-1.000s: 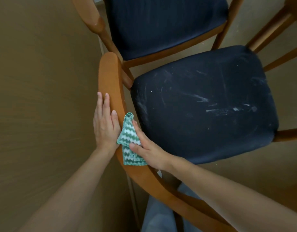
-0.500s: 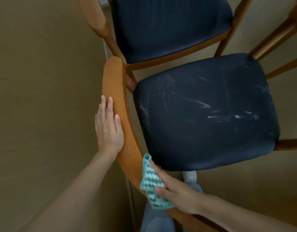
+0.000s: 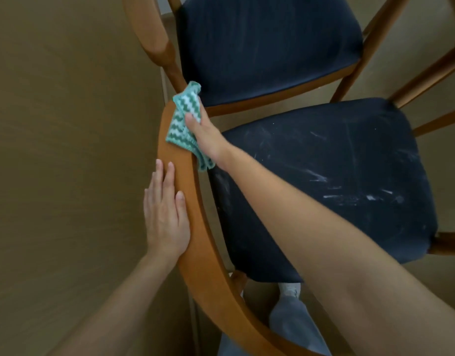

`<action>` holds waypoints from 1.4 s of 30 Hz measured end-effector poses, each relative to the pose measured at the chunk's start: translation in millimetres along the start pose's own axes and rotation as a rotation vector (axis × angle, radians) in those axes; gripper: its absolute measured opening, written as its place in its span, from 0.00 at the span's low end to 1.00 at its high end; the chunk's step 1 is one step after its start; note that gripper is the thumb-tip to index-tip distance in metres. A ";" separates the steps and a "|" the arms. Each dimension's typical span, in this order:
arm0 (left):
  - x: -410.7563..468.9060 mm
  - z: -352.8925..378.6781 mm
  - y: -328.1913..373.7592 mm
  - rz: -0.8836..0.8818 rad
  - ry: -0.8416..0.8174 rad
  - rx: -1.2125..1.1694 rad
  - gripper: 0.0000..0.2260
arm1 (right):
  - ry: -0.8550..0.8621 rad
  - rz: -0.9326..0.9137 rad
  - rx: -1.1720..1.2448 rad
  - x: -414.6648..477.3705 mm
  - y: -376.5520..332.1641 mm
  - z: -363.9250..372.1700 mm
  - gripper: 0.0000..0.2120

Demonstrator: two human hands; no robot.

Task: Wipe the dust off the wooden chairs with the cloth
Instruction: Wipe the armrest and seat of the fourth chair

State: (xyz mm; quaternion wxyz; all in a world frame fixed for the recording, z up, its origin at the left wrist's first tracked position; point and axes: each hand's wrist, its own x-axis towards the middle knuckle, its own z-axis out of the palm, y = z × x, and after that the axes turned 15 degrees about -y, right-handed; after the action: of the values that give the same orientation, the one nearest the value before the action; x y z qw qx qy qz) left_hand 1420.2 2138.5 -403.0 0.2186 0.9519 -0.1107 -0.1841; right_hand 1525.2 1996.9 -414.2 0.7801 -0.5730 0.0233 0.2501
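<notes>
The near wooden chair (image 3: 203,265) fills the view from 12 to 5 o'clock, and its curved backrest rail sweeps from the centre down toward 6 o'clock. The green-and-white zigzag cloth (image 3: 181,119) sits at the upper end of that rail, just above centre toward 11 o'clock, folded over the wood. The right hand (image 3: 208,140) reaches in from 4 o'clock and holds it there. Its grip pinches the cloth, with the thumb pressed on the top face and the other fingers hidden on the far side. A loose edge of cloth hangs below the wrist.

The left hand (image 3: 167,214) comes in from 7 o'clock and lies flat against the outer side of the same rail, just below the cloth. Its grip is spread, with the fingers straight and close together and pointing toward 12 o'clock.

The chair's dark seat cushion (image 3: 336,188) lies at 3 o'clock, streaked with pale dust. A second wooden chair (image 3: 267,42) with a similar dark seat stands at 12 o'clock, its frame just beside the cloth. A brown wall (image 3: 67,150) covers the whole 9 o'clock side. A grey trouser leg (image 3: 290,319) shows at 6 o'clock under the rail
</notes>
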 end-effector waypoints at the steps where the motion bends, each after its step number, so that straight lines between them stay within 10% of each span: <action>1: 0.2 0.3 0.0 -0.002 -0.001 0.003 0.24 | -0.009 0.013 -0.022 8.0 -1.8 -5.4 0.33; 12: -0.1 -0.3 -1.0 0.022 -0.017 -0.026 0.25 | -0.159 0.044 0.141 -90.8 51.4 38.8 0.24; 32: 1.4 -2.0 -1.9 -0.003 -0.033 -0.028 0.23 | -0.001 0.040 -1.394 30.8 -40.8 -9.8 0.21; 42: -6.8 -7.0 -6.8 0.007 0.077 -0.646 0.26 | -0.113 -0.081 -1.515 -35.4 -0.4 9.0 0.25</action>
State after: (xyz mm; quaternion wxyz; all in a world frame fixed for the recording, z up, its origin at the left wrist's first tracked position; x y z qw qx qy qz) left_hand 1417.7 2149.1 -398.3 0.5141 0.8391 -0.0416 -0.1727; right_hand 1492.2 1992.1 -399.4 0.1819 -0.9387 -0.2159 0.1977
